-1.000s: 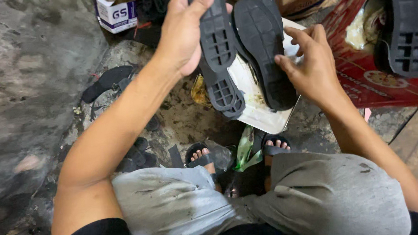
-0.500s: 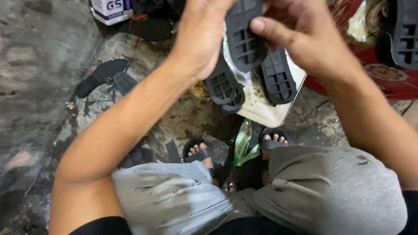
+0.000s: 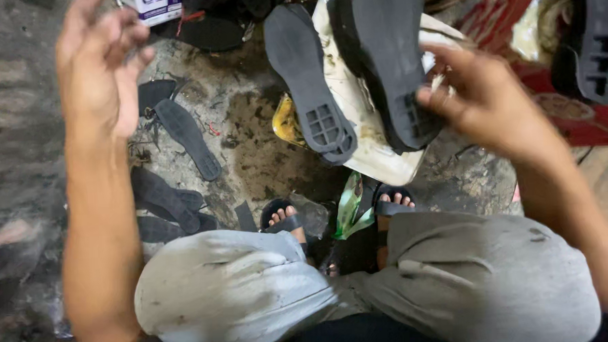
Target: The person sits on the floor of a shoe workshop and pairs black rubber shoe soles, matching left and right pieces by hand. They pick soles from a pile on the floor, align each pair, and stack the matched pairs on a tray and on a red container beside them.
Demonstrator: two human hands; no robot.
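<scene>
Right now the right hand point(image 3: 485, 101) grips a black shoe sole point(image 3: 388, 58) by its heel end, its long axis running up and away, tread facing us. Just beside it another sole point(image 3: 307, 82) lies on a dirty white sheet point(image 3: 368, 144). Left hand point(image 3: 98, 67) is raised, fingers loosely spread, holding nothing.
</scene>
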